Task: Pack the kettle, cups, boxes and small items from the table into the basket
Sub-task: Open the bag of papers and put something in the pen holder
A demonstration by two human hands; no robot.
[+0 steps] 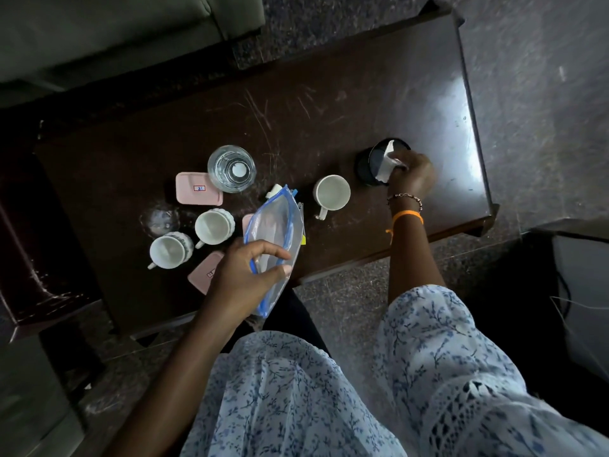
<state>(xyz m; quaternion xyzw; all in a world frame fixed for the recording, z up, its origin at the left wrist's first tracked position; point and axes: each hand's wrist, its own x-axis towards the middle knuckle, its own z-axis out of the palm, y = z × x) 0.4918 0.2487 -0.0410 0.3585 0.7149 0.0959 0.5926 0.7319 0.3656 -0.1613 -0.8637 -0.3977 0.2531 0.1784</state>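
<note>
My left hand (245,275) grips a clear zip bag with blue edging (276,232) above the table's near edge. My right hand (412,176) pinches white paper sachets (387,163) at the rim of a small black holder (369,166). Three white cups stand on the table: one plain cup (331,192) left of the holder, and two patterned cups (214,227) (171,250) further left. A pink flat box (197,189) lies beside a clear glass (231,168). Another pink box (204,272) is partly hidden under my left hand. No basket or kettle is in view.
The dark scratched wooden table (329,103) fills the middle. A clear glass lid or dish (159,219) lies at the left. A green sofa (99,34) stands behind the table. Small white items (275,190) poke out behind the bag.
</note>
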